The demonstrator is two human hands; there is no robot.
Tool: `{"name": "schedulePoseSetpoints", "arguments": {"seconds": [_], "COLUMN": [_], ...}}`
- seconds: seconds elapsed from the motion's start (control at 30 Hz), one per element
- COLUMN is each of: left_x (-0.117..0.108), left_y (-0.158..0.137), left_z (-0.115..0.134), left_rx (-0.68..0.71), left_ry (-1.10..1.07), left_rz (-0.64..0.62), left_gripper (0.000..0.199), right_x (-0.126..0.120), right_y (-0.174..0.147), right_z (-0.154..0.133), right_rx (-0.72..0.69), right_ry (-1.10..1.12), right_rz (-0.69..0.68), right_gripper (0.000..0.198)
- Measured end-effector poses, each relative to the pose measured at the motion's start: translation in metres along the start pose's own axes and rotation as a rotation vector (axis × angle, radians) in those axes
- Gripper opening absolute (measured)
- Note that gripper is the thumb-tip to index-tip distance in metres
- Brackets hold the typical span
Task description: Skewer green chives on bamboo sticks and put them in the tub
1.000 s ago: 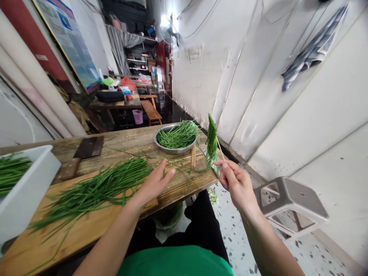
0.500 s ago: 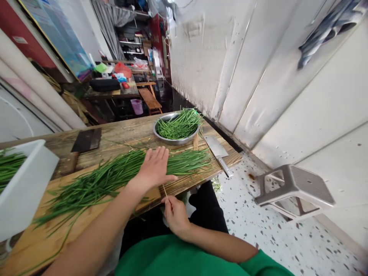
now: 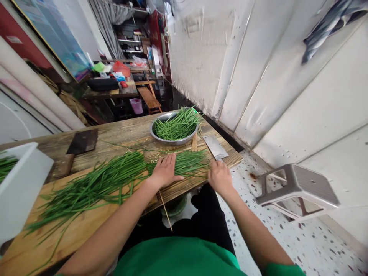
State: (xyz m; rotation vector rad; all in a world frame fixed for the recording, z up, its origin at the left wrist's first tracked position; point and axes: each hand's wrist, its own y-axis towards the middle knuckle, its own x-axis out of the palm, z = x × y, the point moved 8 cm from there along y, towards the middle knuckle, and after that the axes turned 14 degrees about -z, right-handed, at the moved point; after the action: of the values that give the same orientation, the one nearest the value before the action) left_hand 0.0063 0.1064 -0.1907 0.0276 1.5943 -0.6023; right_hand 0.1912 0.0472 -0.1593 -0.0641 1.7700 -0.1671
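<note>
My left hand [image 3: 165, 170] lies flat, fingers out, on a bunch of garlic chives [image 3: 191, 163] at the table's edge. A thin stick [image 3: 166, 211] sticks out from beneath it, past the edge. To its left, a larger heap of chives [image 3: 100, 186] covers much of the wooden cutting board [image 3: 83, 226]. My right hand [image 3: 220, 177] is closed over the handle of a cleaver [image 3: 215, 146], beside the ends of the bunch. The handle is almost wholly hidden; the blade lies flat on the table.
A metal bowl [image 3: 156, 138] of chives stands behind the bunch, with thin sticks [image 3: 194, 142] beside it. On the left are a white bin [image 3: 31, 184] holding chives and another dark-bladed cleaver [image 3: 83, 142]. A plastic stool [image 3: 316, 184] stands on the floor at right.
My right hand has let go of the thin stick and moved right and forward onto the cleaver's handle. My left hand has slid right with the smaller bunch, now apart from the heap.
</note>
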Motion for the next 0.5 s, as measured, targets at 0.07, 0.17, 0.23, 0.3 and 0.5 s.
{"name": "schedulePoseSetpoints", "arguments": {"seconds": [0.07,0.17,0.23,0.3,0.5], "left_x": [0.001,0.004,0.005,0.005,0.012], "left_y": [0.003,0.008,0.009,0.007,0.003], "left_z": [0.001,0.000,0.000,0.000,0.005], "left_rx": [0.013,0.034,0.047,0.043,0.024], "left_ry": [-0.014,-0.059,-0.081,-0.089,-0.096], "left_rz": [-0.009,-0.002,0.044,0.109,0.141], "left_gripper": [0.098,0.089,0.080,0.073,0.065], "right_x": [-0.002,0.000,0.004,0.009,0.002], "right_y": [0.025,0.049,0.057,0.062,0.065], "right_z": [0.023,0.036,0.044,0.051,0.058], "right_rx": [0.105,0.166,0.217,0.260,0.237], "right_ry": [-0.077,-0.120,-0.120,-0.110,-0.123], "right_rz": [-0.022,-0.005,-0.023,-0.064,-0.057], "right_gripper": [0.034,0.036,0.035,0.033,0.033]}}
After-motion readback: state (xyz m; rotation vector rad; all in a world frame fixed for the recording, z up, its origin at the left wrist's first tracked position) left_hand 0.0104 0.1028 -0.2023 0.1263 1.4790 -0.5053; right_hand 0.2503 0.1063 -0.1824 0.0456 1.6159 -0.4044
